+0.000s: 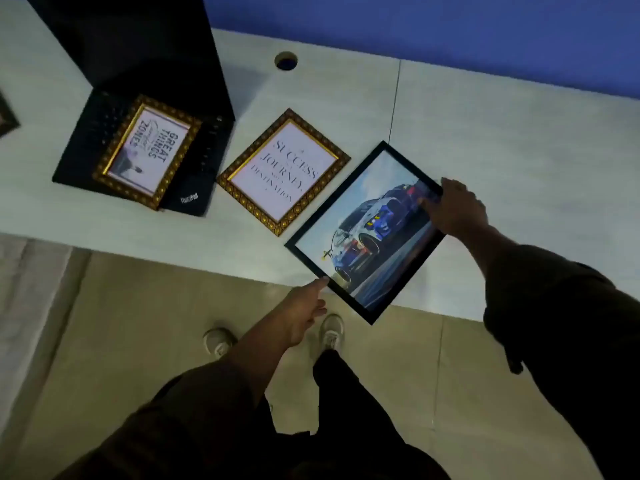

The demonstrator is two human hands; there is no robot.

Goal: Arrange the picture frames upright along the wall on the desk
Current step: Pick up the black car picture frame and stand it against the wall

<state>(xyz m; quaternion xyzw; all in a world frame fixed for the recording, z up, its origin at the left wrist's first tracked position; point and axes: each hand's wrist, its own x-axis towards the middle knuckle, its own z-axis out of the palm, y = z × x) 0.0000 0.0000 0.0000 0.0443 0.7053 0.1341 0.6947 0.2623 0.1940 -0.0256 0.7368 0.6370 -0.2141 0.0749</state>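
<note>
A black-framed car picture (363, 230) lies at the desk's front edge, one corner jutting past it. My right hand (457, 209) grips its far right corner, thumb on the glass. My left hand (304, 313) touches the near left edge with a fingertip, fingers apart. A gold-framed "Success" print (282, 171) lies flat just left of it. Another gold frame reading "Great Things" (149, 150) rests on a black laptop (194, 199). The blue wall (450, 32) runs along the desk's far side.
The white desk (519, 140) has a round cable hole (286, 60) near the wall and a seam down its middle. The laptop's open lid stands at the far left. A corner of another dark frame (5, 116) shows at the left border. Tiled floor and my shoes lie below.
</note>
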